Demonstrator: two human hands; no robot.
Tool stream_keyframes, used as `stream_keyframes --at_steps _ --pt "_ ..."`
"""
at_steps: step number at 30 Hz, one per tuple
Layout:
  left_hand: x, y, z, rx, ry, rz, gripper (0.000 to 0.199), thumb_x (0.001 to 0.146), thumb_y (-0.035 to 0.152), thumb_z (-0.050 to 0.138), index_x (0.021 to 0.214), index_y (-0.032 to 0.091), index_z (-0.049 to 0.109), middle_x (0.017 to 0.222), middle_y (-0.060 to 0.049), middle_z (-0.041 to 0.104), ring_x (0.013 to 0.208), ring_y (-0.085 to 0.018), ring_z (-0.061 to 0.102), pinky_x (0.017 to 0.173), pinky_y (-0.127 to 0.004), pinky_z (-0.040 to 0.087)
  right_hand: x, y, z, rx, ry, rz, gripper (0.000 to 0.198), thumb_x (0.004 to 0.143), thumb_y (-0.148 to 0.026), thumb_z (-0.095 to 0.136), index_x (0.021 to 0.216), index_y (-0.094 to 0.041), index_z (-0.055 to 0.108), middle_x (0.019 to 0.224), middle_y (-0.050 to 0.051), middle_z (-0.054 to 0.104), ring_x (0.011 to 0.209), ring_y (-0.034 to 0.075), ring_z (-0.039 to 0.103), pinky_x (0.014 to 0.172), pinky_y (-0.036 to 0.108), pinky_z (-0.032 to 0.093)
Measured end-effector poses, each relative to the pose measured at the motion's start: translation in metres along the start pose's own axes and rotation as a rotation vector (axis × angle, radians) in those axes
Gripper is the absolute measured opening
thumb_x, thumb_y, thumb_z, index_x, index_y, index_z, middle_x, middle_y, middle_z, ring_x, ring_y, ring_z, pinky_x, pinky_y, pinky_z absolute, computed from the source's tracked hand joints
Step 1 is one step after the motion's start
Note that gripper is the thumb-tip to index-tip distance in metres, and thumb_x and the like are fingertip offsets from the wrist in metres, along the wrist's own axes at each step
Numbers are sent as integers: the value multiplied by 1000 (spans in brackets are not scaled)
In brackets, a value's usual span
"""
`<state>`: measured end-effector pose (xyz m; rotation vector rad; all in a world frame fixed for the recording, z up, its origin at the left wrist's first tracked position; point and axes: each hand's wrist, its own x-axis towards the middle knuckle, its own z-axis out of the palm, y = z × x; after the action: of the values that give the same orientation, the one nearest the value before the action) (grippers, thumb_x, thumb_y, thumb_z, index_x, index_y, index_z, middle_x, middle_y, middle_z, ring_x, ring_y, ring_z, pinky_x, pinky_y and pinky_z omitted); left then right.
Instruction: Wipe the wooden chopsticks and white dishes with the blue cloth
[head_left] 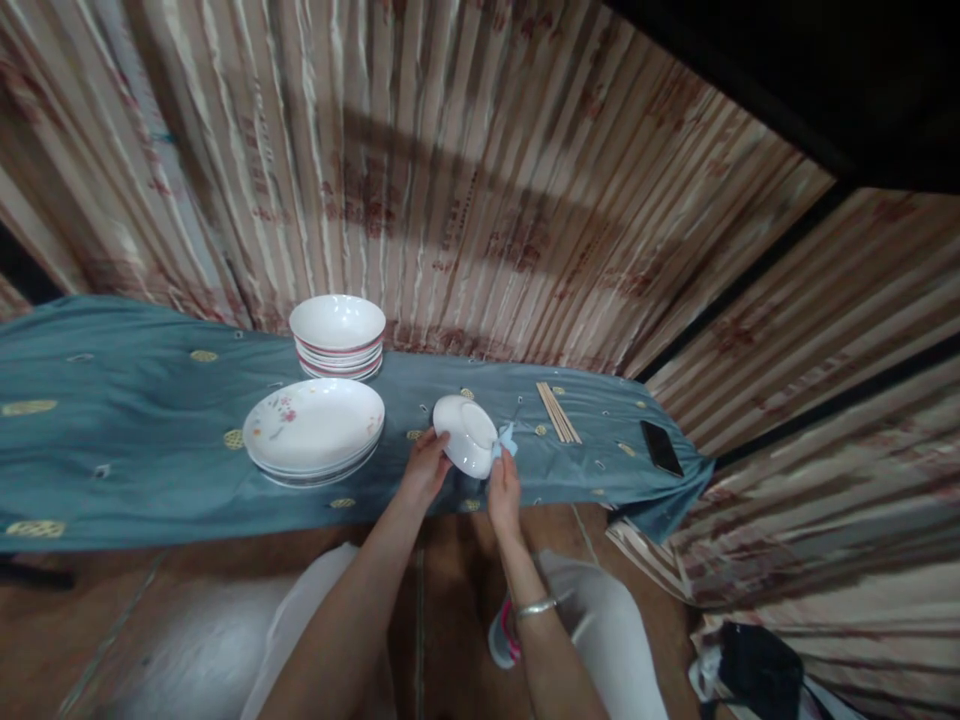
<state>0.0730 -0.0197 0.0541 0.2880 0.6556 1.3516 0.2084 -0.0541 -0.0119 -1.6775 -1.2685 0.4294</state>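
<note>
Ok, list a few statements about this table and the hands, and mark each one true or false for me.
1. The left hand holds a white bowl. True.
2. The right hand is empty. False: the right hand holds a light-blue cloth at the bowl's edge.
3. The chopsticks lie between the white bowl and the phone. True.
4. The stacked bowls stand nearer the person than the floral plates. False: the stacked bowls stand behind the floral plates.
5. A bracelet circles the right arm. True.
</note>
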Motion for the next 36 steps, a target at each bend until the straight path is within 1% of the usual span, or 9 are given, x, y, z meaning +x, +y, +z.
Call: stream_keyframes --at_steps 3,6,9,12,16,21,28,32,36 --pt "-1 -1 0 -7 7 13 25 52 14 79 73 14 66 67 -1 68 63 -13 61 63 -24 48 -22 -8 6 9 30 -36 58 93 -44 22 137 -10 39 144 18 37 138 24 28 110 44 28" --pt "-2 -2 0 -17 14 32 25 52 15 79 73 14 65 67 -2 69 63 -13 61 62 -24 47 -43 -18 12 -21 12 -103 56 95 -41 23 142 -11 31 150 19 25 141 24 18 111 47 25" --pt "-3 -2 0 -26 18 51 26 53 16 78 75 14 65 68 -2 69 62 -14 61 60 -24 46 -56 -29 17 -85 -11 -195 52 96 -32 23 145 -14 25 153 16 17 143 24 12 110 51 24" --pt "-3 -1 0 -37 18 71 27 52 17 77 76 13 66 68 -2 70 62 -13 62 60 -24 46 -61 -37 20 -151 -26 -305 51 96 -22 23 146 -18 21 154 14 15 143 24 10 110 53 24" --pt "-1 -2 -1 -38 25 82 25 51 16 77 74 13 66 65 -2 69 62 -14 62 61 -25 46 -59 -43 24 -225 -26 -437 54 94 -15 25 147 -21 19 154 13 18 143 25 12 109 55 26" --pt "0 -3 -2 -39 43 96 22 52 17 75 72 13 66 65 0 68 68 -14 64 66 -24 46 -49 -48 26 -351 -51 -570 53 92 -14 29 145 -19 29 150 14 29 141 26 17 108 51 30" --pt "-2 1 2 -68 88 80 12 69 27 67 73 15 65 75 -3 70 86 -18 65 80 -27 48 -27 -63 15 -451 -189 -652 51 89 -8 34 139 -20 42 146 12 38 138 26 28 107 50 32" --pt "-2 2 4 -83 113 61 15 78 30 60 75 16 65 80 -5 70 93 -18 64 85 -28 48 -17 -70 11 -444 -240 -731 47 90 -10 35 134 -19 48 144 12 42 137 26 31 107 48 34" --pt "-1 2 5 -99 138 52 16 83 28 55 76 16 65 82 -6 70 97 -18 63 89 -28 47 -4 -80 10 -413 -295 -780 43 90 -12 38 131 -18 51 141 11 45 136 24 33 109 46 34"
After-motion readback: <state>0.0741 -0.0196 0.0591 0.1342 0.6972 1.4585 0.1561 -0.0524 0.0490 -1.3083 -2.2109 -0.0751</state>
